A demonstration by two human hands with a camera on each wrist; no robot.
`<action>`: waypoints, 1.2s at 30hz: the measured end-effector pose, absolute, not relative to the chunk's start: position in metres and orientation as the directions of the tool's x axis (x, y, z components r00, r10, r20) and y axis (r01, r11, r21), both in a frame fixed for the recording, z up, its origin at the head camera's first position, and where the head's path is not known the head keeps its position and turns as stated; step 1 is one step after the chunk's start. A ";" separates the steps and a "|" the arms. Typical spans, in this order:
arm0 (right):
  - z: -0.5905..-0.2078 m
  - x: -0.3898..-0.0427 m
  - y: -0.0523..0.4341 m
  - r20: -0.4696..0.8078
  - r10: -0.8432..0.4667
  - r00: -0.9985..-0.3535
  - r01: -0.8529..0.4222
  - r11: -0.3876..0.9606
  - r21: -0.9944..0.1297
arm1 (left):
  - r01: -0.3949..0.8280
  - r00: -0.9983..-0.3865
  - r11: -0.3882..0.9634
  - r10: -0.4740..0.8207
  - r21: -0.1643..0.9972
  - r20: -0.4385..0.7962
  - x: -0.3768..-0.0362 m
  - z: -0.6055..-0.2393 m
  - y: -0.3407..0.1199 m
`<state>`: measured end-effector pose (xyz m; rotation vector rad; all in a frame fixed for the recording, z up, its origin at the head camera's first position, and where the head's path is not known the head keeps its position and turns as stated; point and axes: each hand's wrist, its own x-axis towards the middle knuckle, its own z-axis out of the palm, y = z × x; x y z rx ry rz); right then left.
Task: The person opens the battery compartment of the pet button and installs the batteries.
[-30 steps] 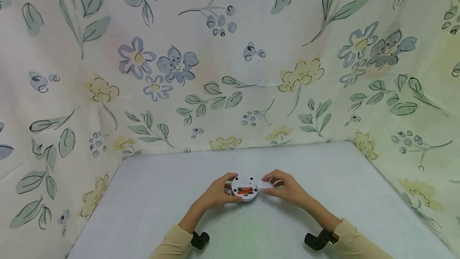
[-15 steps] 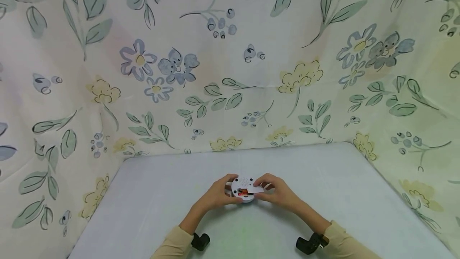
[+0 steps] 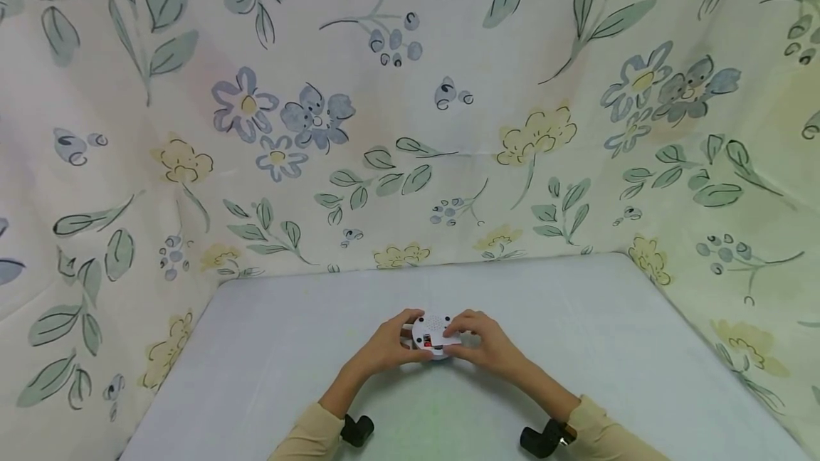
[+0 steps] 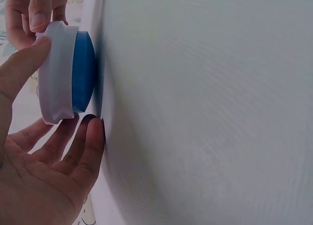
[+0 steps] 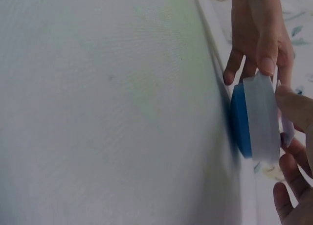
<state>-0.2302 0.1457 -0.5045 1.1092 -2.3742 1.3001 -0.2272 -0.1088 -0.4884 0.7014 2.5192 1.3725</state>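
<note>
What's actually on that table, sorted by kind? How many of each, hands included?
Round white and blue gadget, blue side down on the table: 1
White battery cover, pressed onto the gadget by the right hand: 1
Hands: 2, the left hand gripping the gadget's rim and the right hand
Black wrist cameras: 2
Total: 6

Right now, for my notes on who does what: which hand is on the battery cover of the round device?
The right hand: it pinches the small white cover atop the round device. The left hand only grips the device's rim.
</note>
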 end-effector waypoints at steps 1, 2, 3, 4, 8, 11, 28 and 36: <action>-0.504 -0.230 0.144 0.507 -0.514 -0.692 -0.705 0.328 -0.629 | 0.318 -0.869 0.459 0.491 0.829 0.062 -0.227 -0.488 -0.109; -0.503 -0.230 0.143 0.506 -0.517 -0.691 -0.706 0.328 -0.628 | 0.320 -0.869 0.459 0.492 0.829 0.063 -0.227 -0.488 -0.109; -0.503 -0.229 0.142 0.503 -0.519 -0.691 -0.705 0.331 -0.627 | 0.322 -0.868 0.458 0.493 0.829 0.064 -0.227 -0.488 -0.108; -0.502 -0.229 0.141 0.503 -0.521 -0.690 -0.706 0.333 -0.625 | 0.320 -0.868 0.458 0.493 0.830 0.062 -0.227 -0.488 -0.108; -0.500 -0.226 0.138 0.508 -0.516 -0.689 -0.711 0.344 -0.614 | 0.322 -0.867 0.450 0.493 0.833 0.070 -0.227 -0.488 -0.107; -0.500 -0.225 0.136 0.508 -0.505 -0.697 -0.705 0.354 -0.615 | 0.322 -0.869 0.450 0.490 0.833 0.071 -0.227 -0.489 -0.106; -0.506 -0.221 0.131 0.539 -0.423 -0.728 -0.680 0.349 -0.645 | 0.342 -0.861 0.443 0.501 0.829 0.088 -0.226 -0.489 -0.107; -0.507 -0.219 0.127 0.527 -0.397 -0.752 -0.655 0.360 -0.664 | 0.343 -0.865 0.457 0.495 0.821 0.086 -0.227 -0.488 -0.107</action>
